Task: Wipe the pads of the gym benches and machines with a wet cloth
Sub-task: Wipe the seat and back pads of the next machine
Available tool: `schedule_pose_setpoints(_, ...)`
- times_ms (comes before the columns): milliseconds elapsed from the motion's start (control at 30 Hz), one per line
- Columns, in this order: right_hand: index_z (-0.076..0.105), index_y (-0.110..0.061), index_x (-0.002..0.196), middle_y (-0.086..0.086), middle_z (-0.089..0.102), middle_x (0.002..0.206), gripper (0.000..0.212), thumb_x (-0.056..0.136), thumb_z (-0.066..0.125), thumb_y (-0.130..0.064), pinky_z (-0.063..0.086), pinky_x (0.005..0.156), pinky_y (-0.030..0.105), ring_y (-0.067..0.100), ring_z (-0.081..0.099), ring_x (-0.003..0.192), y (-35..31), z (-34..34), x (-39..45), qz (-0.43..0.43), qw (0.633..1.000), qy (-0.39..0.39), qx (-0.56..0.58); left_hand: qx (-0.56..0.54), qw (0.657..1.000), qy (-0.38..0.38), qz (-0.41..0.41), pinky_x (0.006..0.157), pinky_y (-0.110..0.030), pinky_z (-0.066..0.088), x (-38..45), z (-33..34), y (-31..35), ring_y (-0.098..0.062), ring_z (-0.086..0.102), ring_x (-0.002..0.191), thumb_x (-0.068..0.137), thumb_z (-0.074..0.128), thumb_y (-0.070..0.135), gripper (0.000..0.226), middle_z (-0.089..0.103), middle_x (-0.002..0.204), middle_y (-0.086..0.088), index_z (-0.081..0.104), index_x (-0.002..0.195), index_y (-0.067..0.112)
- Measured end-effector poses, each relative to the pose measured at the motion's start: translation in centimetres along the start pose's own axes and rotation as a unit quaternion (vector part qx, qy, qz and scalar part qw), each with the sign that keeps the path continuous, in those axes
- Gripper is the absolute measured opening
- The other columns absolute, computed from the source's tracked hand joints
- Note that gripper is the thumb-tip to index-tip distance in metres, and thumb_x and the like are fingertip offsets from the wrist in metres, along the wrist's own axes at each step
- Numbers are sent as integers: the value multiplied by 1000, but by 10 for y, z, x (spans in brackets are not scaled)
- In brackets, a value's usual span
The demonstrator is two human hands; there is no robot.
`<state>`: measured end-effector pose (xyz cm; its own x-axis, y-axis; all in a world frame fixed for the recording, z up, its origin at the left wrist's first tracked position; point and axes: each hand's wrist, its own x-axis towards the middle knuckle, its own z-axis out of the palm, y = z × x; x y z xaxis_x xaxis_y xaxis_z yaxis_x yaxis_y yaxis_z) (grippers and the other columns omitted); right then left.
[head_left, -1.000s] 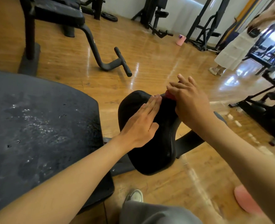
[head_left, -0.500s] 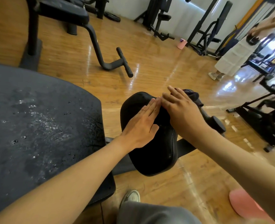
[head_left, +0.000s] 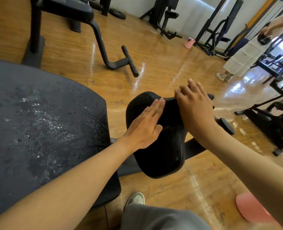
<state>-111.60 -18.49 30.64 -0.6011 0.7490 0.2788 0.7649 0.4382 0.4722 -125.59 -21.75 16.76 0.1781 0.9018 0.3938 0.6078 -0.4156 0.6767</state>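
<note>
2 hands (head_left: 144, 128), 2 black pads (head_left: 160, 146), 1 pink bucket (head_left: 189, 42), 1 weight plate (head_left: 117, 13)

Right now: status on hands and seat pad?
Left hand flat on seat pad, fingers straight. Right hand over pad's far edge; cloth not visible. Nothing in the way.

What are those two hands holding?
Nothing visible. The left hand lies flat on the black seat pad; the right hand rests over its far edge.

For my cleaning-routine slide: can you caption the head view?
Left hand flat on a black seat pad, right hand at its far edge, beside a worn, wet backrest pad.
</note>
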Motion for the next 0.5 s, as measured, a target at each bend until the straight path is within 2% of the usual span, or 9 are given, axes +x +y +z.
schedule_pose_setpoints(100,63,5,127,24,63,130,45,85,64,-9,35,117,55,47,46,138,-10,14,-14,-86,996,12,-13,-11,1000,0,0,128,-26,-2,1,0,0,-1,-14,155,98,42,15,79,-6,173,5,-2,164,16)
schedule_pose_setpoints(133,64,4,126,23,64,129,43,86,60,-11,37,115,54,46,48,137,-7,13,-13,-89,996,21,-3,-14,1000,-1,-1,128,-26,-2,1,0,-1,-1,-14,155,98,42,15,79,-6,173,5,-2,164,16)
schedule_pose_setpoints(200,66,0,122,21,65,127,37,88,55,-9,35,115,53,43,48,137,3,3,-3,-20,999,20,18,-15,1000,-2,0,127,-25,-2,1,1,-1,-1,-14,155,98,41,16,79,-8,172,6,-3,164,17)
schedule_pose_setpoints(267,66,2,119,23,65,124,33,87,61,-4,34,116,54,45,47,137,2,-2,2,25,1000,14,13,-13,1000,-1,-1,128,-26,-2,1,3,-1,-1,-15,155,99,41,16,79,-9,172,6,-4,164,17)
schedule_pose_setpoints(333,64,5,122,25,65,125,41,83,70,-3,34,117,56,48,46,136,-9,6,-4,-22,1000,-9,-1,-13,1000,0,-3,128,-28,-1,0,4,0,-2,-14,155,100,43,16,79,-8,172,5,-3,164,16)
schedule_pose_setpoints(400,64,1,126,22,64,128,44,83,71,-5,34,117,54,45,45,139,-11,8,-10,-69,997,-13,13,-13,1000,3,-5,128,-28,-1,0,5,-1,-3,-14,156,100,45,16,80,-8,173,4,-3,164,16)
schedule_pose_setpoints(500,67,-7,122,17,63,130,33,89,64,-8,27,119,52,41,42,142,8,-5,3,4,999,-6,47,-21,1000,-3,-4,128,-27,-1,0,4,-1,-1,-15,155,100,42,17,79,-10,172,5,-5,164,17)
